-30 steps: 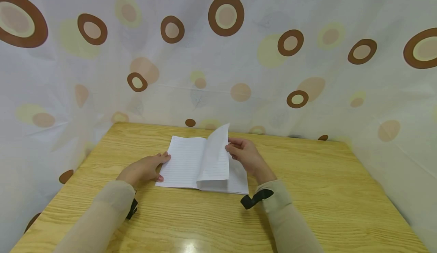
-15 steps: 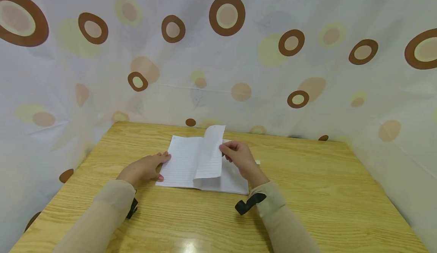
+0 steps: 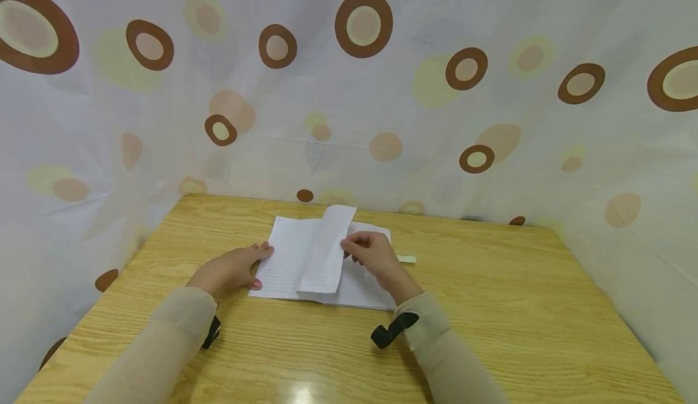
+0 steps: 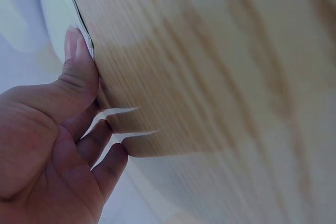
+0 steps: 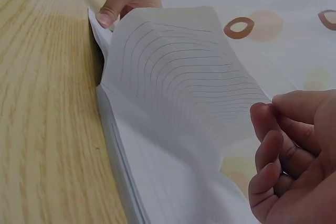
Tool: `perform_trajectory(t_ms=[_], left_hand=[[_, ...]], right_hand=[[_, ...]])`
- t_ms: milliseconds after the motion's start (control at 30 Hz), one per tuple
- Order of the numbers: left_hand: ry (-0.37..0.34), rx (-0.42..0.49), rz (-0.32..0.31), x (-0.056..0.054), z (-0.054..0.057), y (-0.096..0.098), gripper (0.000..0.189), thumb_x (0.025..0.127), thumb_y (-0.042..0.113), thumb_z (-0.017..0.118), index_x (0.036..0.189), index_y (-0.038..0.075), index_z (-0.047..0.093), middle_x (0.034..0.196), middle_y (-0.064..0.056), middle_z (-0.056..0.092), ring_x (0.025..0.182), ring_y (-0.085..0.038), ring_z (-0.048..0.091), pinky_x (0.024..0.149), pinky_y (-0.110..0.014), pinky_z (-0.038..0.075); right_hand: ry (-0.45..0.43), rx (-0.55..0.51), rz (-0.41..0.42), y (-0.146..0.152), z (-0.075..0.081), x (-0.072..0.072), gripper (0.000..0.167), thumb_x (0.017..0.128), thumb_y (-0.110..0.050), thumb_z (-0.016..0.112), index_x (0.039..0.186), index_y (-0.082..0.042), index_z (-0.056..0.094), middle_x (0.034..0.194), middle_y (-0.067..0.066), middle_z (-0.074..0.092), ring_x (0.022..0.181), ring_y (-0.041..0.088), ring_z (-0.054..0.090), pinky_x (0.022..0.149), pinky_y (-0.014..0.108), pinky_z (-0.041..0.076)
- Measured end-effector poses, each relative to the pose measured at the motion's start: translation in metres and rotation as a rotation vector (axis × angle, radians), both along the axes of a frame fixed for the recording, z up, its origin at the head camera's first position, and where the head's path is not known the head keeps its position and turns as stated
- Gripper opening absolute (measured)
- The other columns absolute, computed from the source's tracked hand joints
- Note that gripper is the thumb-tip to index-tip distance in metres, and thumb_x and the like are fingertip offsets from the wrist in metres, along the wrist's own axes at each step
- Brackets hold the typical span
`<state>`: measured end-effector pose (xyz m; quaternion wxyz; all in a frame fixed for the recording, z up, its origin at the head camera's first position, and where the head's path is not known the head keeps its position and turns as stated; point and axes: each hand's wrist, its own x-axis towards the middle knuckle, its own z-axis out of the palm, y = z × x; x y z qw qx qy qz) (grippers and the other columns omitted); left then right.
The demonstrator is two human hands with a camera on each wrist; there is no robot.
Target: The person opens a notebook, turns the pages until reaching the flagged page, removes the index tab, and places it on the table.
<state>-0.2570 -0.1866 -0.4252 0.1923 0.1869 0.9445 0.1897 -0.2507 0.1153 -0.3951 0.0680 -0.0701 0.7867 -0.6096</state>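
Observation:
An open notebook (image 3: 291, 252) with ruled white pages lies on the table. My right hand (image 3: 375, 258) pinches the outer edge of one raised notebook page (image 3: 325, 258) between thumb and forefinger. In the right wrist view that page (image 5: 178, 61) bows upward, and the right hand (image 5: 294, 150) curls its other fingers below the pinch. My left hand (image 3: 231, 269) rests at the notebook's left edge, fingers at its side. From the left wrist view, the left hand (image 4: 68, 114) has its thumb along the edge and its fingertips at the table.
A pale strip (image 3: 406, 259) shows at the notebook's right edge. The wooden table (image 3: 518, 307) meets a patterned curtain (image 3: 349, 107) at the back and sides. A black strap (image 3: 394, 330) hangs from the right cuff.
My right hand has moved left with the page, tipping it further toward the left side. The pale strip has come into view. My left hand has stayed in place.

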Motion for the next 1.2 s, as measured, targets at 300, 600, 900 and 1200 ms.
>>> perform_trajectory(t_ms=[300,600,900,1200], left_hand=[[0.007,0.001,-0.016,0.0,0.0,0.0,0.083,0.087,0.017,0.072,0.156,0.005,0.027,0.162,-0.019,0.015,0.147,-0.04,0.015,0.115,-0.056,0.018],[-0.015,0.017,-0.032,-0.008,-0.006,-0.005,0.084,0.087,0.017,0.073,0.156,0.005,0.027,0.162,-0.018,0.013,0.148,-0.038,0.013,0.117,-0.054,0.016],[-0.063,0.1,-0.054,-0.011,-0.01,-0.012,0.079,0.091,0.016,0.073,0.155,0.003,0.028,0.162,-0.021,0.012,0.147,-0.042,0.009,0.116,-0.057,0.013],[-0.046,0.179,-0.081,-0.013,-0.009,-0.018,0.062,0.1,0.017,0.059,0.153,0.0,0.032,0.16,-0.022,0.02,0.146,-0.044,0.013,0.116,-0.057,0.014]], right_hand=[[-0.01,0.003,0.043,-0.004,-0.016,-0.008,0.017,0.096,-0.011,0.066,0.099,0.005,0.071,0.093,0.025,0.069,0.089,0.049,0.055,0.061,0.023,0.042],[0.011,-0.055,0.059,-0.003,-0.036,-0.019,0.019,0.096,-0.014,0.067,0.103,0.004,0.071,0.09,0.015,0.071,0.073,0.021,0.064,0.061,0.025,0.045],[-0.038,-0.098,0.153,-0.008,-0.035,-0.015,0.025,0.103,-0.017,0.054,0.114,0.002,0.066,0.1,0.011,0.073,0.07,0.015,0.067,0.062,0.025,0.045],[-0.088,-0.024,0.244,-0.008,-0.038,-0.013,0.03,0.105,-0.022,0.051,0.122,-0.002,0.065,0.116,0.011,0.07,0.076,0.019,0.069,0.065,0.027,0.045]])
